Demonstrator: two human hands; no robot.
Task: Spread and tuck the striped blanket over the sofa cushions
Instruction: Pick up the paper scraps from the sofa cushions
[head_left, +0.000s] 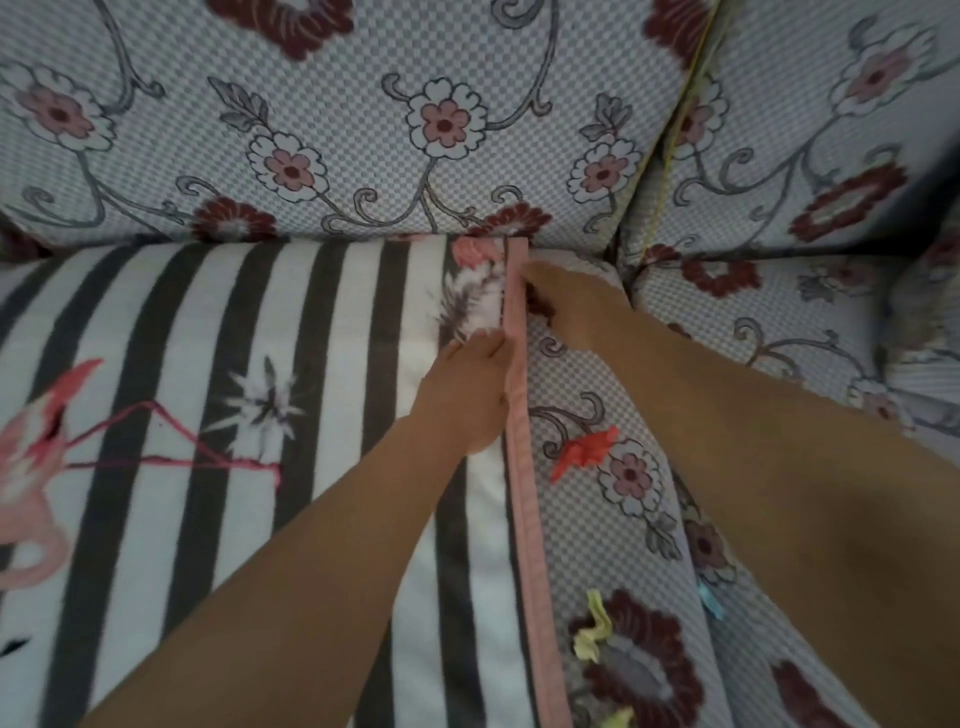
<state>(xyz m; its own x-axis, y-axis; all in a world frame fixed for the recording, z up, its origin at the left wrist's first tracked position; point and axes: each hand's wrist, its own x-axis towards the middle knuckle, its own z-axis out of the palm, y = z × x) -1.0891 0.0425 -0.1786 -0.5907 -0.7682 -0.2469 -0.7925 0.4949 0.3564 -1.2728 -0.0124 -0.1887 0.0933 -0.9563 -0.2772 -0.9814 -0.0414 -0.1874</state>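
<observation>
The left hand (470, 395) lies palm-down on the striped blanket (249, 415), its fingers (480, 345) straight and close together, tips pressing the cloth just beside the pink binding (524, 467) that runs along the blanket's right edge. The right hand (569, 304) reaches further in, on the far side of that binding; its fingers (537, 283) point toward the back of the seat and seem to touch or nip the binding near its far end, but blur hides whether they pinch it or only push, so I cannot tell. Both forearms come in from the lower part of the view and converge on that edge, the right one crossing above the bare floral seat cushion (623, 519). The blanket already covers the left part of the seat, its far border meeting the crease under the floral back cushion (363, 130), while the seat to the right of the binding is uncovered. By my reading, the step in hand is straightening and seating this side edge near the back corner, spreading mostly done here and tucking under way. The next move probably calls for holding the cloth flat with the left hand while the right works the corner down into the crease, keeping the binding straight and unbunched. Small red (584, 449) and yellow (592, 631) paper scraps lie on the uncovered cushion.
</observation>
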